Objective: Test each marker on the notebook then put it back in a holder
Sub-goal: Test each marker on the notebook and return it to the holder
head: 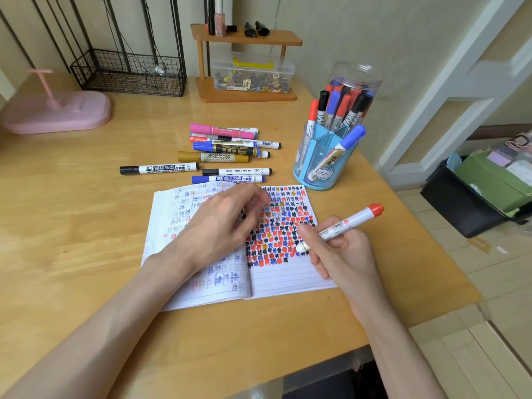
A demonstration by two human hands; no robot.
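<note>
Red-capped white plastic marker, light, stiff and smooth, best pinched mid-barrel, is gripped in the right hand over the one open lined paper notebook, where the left hand rests loosely curled, seemingly empty, near roughly ten loose markers and two holders, a blue divided cup and a clear plastic jar.

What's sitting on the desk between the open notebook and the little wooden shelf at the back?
In the head view, a loose pile of markers lies flat between the notebook and the wooden shelf.
</note>
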